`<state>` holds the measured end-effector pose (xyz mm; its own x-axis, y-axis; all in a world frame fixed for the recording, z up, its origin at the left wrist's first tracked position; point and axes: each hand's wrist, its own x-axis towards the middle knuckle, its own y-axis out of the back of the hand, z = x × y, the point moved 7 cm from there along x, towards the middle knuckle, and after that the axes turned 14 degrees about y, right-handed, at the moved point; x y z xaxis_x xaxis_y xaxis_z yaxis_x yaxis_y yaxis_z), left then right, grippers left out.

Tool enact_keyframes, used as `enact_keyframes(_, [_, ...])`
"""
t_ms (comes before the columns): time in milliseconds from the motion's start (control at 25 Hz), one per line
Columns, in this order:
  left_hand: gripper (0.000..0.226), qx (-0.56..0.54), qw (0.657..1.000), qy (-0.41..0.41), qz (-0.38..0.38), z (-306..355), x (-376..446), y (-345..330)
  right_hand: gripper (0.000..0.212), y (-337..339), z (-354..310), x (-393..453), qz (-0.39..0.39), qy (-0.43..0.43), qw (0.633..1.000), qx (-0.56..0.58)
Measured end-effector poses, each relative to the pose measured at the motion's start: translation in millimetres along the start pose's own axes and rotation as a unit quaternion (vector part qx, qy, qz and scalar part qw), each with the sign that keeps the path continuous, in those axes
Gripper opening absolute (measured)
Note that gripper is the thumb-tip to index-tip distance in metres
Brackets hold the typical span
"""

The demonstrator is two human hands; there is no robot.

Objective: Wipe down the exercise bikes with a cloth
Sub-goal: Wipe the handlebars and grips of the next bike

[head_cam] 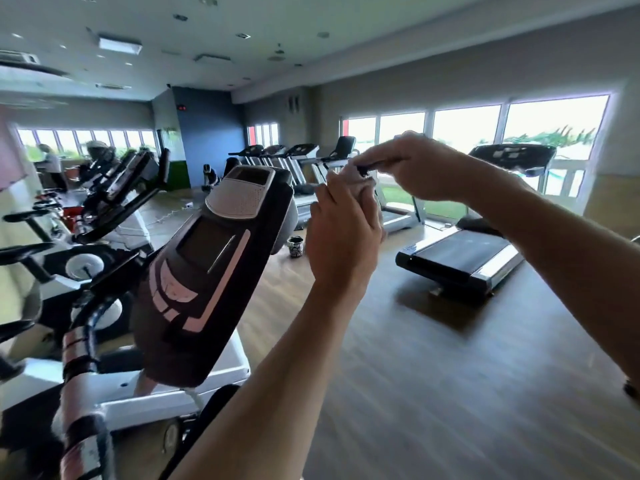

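The nearest exercise bike fills the left, with its dark console tilted toward me and its taped handlebar at the lower left. To the right of the console, my left hand is raised and grips a pale cloth bunched in its fingers. My right hand is just above and to the right, fingers curled, pinching a small dark object against the top of the cloth; I cannot tell what it is. Neither hand touches the bike.
More exercise bikes stand in a row at the left, with two people behind them. A treadmill sits on the wood floor at the right, others line the windows. A small dark cup stands on the floor.
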<state>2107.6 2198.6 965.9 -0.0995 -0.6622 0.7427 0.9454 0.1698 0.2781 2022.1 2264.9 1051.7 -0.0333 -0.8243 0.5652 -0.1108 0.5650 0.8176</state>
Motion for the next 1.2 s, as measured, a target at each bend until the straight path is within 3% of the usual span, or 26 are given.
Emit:
enact_keyframes(80, [0.042, 0.012, 1.0, -0.011, 0.017, 9, 10, -5, 0.059, 0, 3, 0, 0.01, 0.025, 1.0, 0.015])
enact_keyframes(240, [0.04, 0.032, 0.999, -0.003, 0.037, 8, -1, -3, 0.06, 0, 3, 1, 0.024, 0.036, 0.998, 0.039])
enact_keyframes(400, [0.053, 0.191, 0.98, -0.026, 0.052, -6, -34, 4, 0.062, -1, -1, -4, 0.043, 0.045, 0.997, 0.045])
enact_keyframes(520, [0.034, 0.071, 0.996, -0.043, 0.031, 13, -3, 4, 0.06, -2, -6, -5, 0.034, 0.07, 0.997, 0.027])
enact_keyframes(600, [0.038, 0.026, 1.0, -0.004, 0.003, 16, 17, -2, 0.063, -1, -7, -5, 0.03, 0.079, 0.996, 0.021])
enact_keyframes(720, [0.046, 0.085, 0.996, 0.034, 0.004, 0, -7, 2, 0.057, 1, -7, -7, 0.044, 0.059, 0.997, 0.021])
enact_keyframes(840, [0.051, 0.179, 0.984, -0.012, 0.022, -8, -35, 12, 0.062, 1, -9, -8, 0.056, 0.054, 0.997, 0.021])
enact_keyframes(920, [0.046, 0.088, 0.996, -0.022, -0.028, 2, -14, 6, 0.061, -1, -9, -7, 0.058, 0.065, 0.996, 0.023])
enact_keyframes(1040, [0.046, -0.027, 0.998, 0.031, -0.055, 12, 28, -5, 0.054, -3, -3, -4, 0.066, 0.069, 0.995, 0.0])
enact_keyframes(1200, [0.049, 0.076, 0.996, 0.05, -0.021, -8, -14, 8, 0.062, -3, -2, -6, 0.086, 0.064, 0.994, 0.024])
